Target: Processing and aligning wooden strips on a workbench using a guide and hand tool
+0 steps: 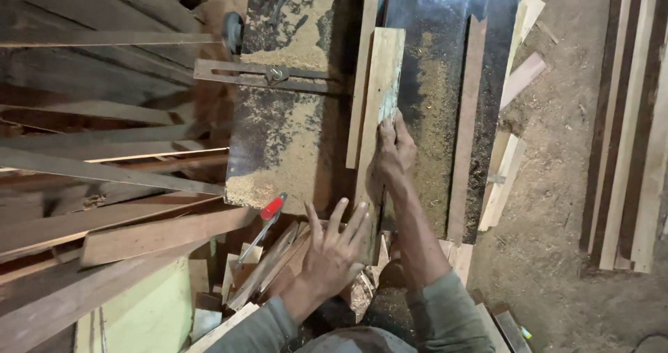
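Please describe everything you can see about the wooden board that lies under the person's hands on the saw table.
The wooden board is a long, flat plank of pale, rough-sawn wood with a faint greenish-grey tint near its far end. It lies lengthwise on the dark metal saw table, which is covered with sawdust, beside a thinner wooden strip on its left. The right hand presses flat on its middle, and the left hand, fingers spread, rests at its near end. Its far end is cut square.
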